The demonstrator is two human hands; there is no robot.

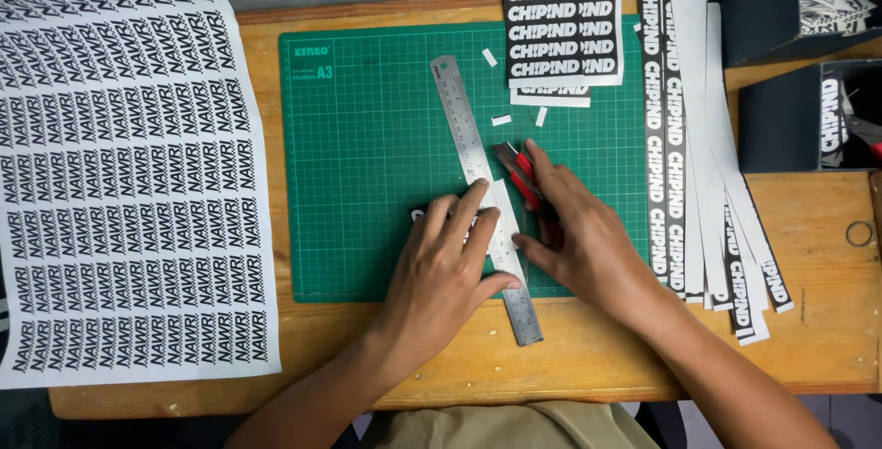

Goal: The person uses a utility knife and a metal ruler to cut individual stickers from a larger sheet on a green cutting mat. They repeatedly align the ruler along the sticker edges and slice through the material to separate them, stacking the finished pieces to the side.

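The left hand (447, 261) is pressing flat on a steel ruler (484, 193) that is lying slanted across the green mat (367, 164), fingers spread and reaching up along the steel, palm down, wrist coming in from the lower edge of the tabletop (827, 274). A small black printed strip (418, 215) is peeking out from under those fingers, pinned beneath the ruler. The right hand (579, 238) is closing on a red cutter (525, 178), forefinger stretched along its back, the blade end sitting just beside the ruler's right edge; the forearm is angling in from the lower right.

The likeliest trouble, as I judge it: the left fingertips (478, 193) are lying very near the cutting edge of the ruler, so a blade riding up onto the steel could be catching them. The ruler is also being held mostly at its lower half, so its far end could be swinging under side pressure and sending the cut crooked through the strip. Loose white offcuts (501, 120) on the mat could be lifting the ruler if it slides onto them. Cut strips (698, 136) are piling at the right, a big printed sheet (129, 164) is lying at the left
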